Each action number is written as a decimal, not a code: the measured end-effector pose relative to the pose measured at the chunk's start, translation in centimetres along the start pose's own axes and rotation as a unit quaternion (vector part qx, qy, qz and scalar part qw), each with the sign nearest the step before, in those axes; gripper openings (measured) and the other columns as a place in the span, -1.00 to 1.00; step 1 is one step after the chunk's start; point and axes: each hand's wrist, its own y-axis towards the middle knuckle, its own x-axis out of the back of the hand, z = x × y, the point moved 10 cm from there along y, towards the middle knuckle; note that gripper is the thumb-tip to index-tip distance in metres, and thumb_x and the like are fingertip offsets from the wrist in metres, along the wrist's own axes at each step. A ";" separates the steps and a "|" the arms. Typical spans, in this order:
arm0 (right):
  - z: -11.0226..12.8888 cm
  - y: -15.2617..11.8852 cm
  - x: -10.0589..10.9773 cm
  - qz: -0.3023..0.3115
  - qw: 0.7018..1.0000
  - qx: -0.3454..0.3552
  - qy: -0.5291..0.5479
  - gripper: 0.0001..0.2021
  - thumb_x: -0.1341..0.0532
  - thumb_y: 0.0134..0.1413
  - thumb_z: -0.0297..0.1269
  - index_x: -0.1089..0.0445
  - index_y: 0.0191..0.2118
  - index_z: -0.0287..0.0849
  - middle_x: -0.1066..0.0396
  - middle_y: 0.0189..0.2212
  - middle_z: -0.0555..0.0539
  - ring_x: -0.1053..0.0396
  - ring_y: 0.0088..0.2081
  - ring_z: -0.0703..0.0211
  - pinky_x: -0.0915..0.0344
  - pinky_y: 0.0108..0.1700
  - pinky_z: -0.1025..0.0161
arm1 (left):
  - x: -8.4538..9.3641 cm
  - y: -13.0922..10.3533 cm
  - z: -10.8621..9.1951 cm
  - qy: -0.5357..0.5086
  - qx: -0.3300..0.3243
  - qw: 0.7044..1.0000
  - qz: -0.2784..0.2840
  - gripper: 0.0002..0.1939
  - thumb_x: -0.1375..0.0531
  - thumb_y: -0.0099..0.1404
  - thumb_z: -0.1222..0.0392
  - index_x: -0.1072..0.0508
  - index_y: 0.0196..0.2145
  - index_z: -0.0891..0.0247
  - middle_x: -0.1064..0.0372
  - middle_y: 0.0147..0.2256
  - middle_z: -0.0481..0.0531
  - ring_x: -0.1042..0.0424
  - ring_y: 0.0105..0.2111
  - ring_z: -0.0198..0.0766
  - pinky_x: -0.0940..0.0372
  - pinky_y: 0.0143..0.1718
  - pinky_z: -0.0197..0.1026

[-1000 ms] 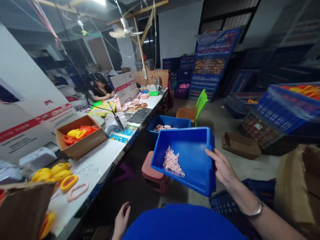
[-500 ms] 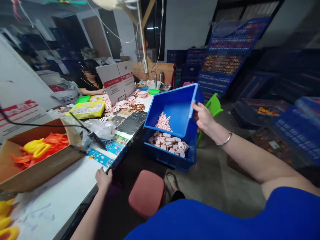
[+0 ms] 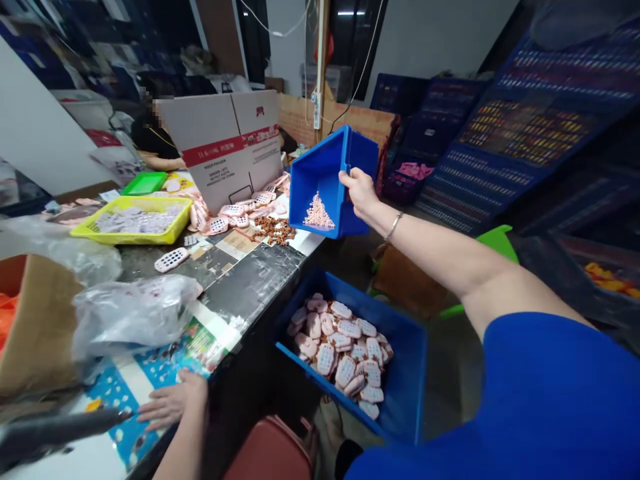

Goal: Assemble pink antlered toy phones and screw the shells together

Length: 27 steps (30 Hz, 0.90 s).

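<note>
My right hand (image 3: 361, 191) grips the side rim of a blue plastic bin (image 3: 323, 163), which hangs tilted beside the table's far corner. A heap of small pink pieces (image 3: 319, 215) rests in the bin's low corner. Below it stands a second blue bin (image 3: 411, 380), holding many pink, rounded flat parts (image 3: 345, 353) with rows of dots. My left hand (image 3: 173, 401) lies on the table edge, fingers spread over a blue patterned sheet (image 3: 125, 440), holding nothing. Close to its fingertips is the tip of a dark, blurred stick-shaped tool (image 3: 65, 430).
A red stool (image 3: 270, 453) stands by my feet. On the table are a clear plastic bag (image 3: 140, 310), a yellow basket (image 3: 183, 223), small brown pieces (image 3: 275, 230) and a cardboard box (image 3: 45, 327). Behind a white carton (image 3: 220, 133) sits another person. Stacked blue crates (image 3: 450, 167) stand right.
My right hand has swung the held bin up and away from above the lower bin, exposing its contents. My left hand has spread flat on the table. The view has shifted forward.
</note>
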 end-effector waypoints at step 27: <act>-2.1 7.1 -20.6 0.146 0.886 0.178 -0.403 -0.80 -0.08 0.27 -0.22 -0.39 -0.20 -0.19 -0.48 -0.19 -0.20 -0.36 -0.13 -0.05 -0.20 -0.09 0.12 | 1.1 -2.3 1.6 -0.007 0.126 0.987 -0.102 -0.07 0.05 0.12 -0.08 0.02 0.38 0.44 0.31 0.43 0.35 0.44 0.40 0.26 0.35 0.32 0.34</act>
